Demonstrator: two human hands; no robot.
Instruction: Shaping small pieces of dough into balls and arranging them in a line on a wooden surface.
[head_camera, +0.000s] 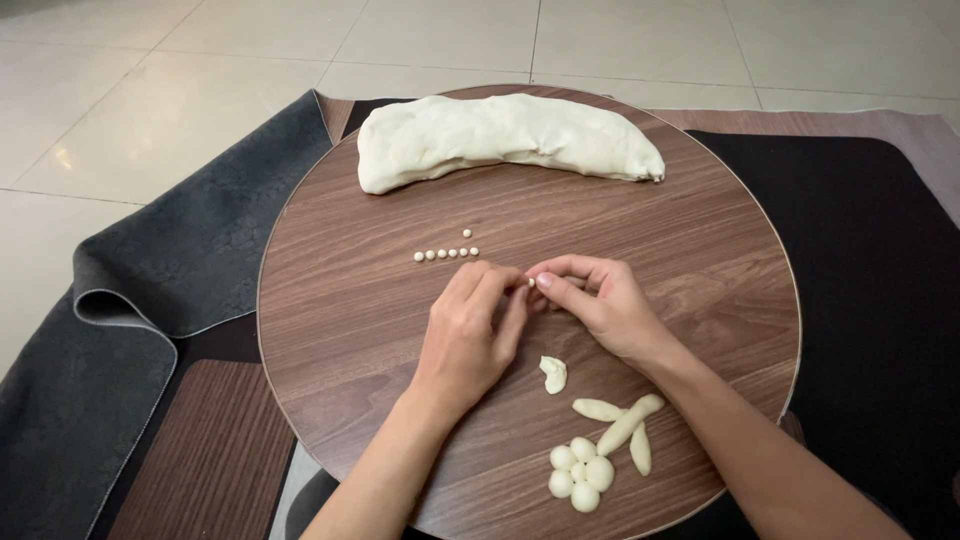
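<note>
Pinched between fingertips of left hand (468, 335) and right hand (600, 305): tiny round white dough bead (531, 283), above round brown wooden worktop (340, 300).

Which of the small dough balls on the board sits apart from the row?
The single tiny ball just above the row of small balls, toward the big dough loaf; the others lie in one line.

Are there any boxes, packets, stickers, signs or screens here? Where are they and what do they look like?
None in view. Only pale dough and small dough pieces lie on the round wooden board, and both hands pinch a tiny dough bit.
</note>
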